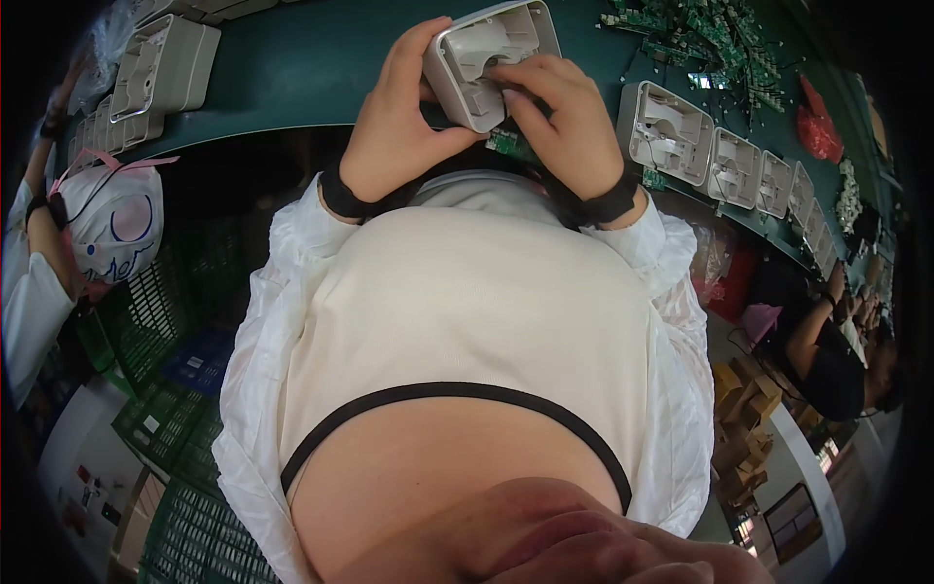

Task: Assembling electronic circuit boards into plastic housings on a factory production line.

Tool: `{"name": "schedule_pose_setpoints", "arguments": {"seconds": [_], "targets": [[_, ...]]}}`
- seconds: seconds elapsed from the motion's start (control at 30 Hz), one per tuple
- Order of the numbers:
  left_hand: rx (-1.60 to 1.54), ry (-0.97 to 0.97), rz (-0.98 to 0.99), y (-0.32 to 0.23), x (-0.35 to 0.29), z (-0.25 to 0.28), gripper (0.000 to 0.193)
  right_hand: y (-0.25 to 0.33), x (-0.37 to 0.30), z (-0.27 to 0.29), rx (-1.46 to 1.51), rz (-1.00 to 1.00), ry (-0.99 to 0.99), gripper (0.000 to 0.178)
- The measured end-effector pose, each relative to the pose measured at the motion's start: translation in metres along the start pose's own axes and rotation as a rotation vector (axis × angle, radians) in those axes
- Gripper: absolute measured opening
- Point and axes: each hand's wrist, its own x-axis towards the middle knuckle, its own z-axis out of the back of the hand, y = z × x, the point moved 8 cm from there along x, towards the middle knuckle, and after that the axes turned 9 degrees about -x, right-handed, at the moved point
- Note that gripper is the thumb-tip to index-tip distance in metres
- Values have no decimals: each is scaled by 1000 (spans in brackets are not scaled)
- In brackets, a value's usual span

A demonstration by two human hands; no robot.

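Note:
Tilted over the front edge of the green table, a light grey plastic housing point(449, 86) shows its hollow inner side with ribs and posts. My left hand point(401, 122) grips it round its left wall, thumb low near the bottom corner. Inside the housing work the fingers of my right hand point(569, 122), bent and pressed together; what they pinch, if anything, is hidden. A small green circuit board point(502, 143) hangs just below the housing, between my hands; a dark wire seems to run down to it.
Along the table's right edge stands a row of similar housings point(669, 134). Behind them lies a heap of green circuit boards point(715, 44) beside a red plastic bag point(819, 122). More housings point(167, 68) are stacked at left. Co-workers sit on both sides; green crates point(161, 302) stand lower left.

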Motion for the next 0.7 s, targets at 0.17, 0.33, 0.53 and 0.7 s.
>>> {"name": "schedule_pose_setpoints", "arguments": {"seconds": [0.17,0.33,0.53,0.7], "targets": [[-84,21,231,7,5,7,108,2,-11,13,121,-25,-15,28],[-91,6,368,3,10,15,112,0,-15,15,168,-71,-59,29],[-349,29,-299,-5,15,17,114,9,-20,8,-45,148,-67,31],[-176,-11,328,23,5,17,114,24,-21,2,-109,224,-58,32]]}}
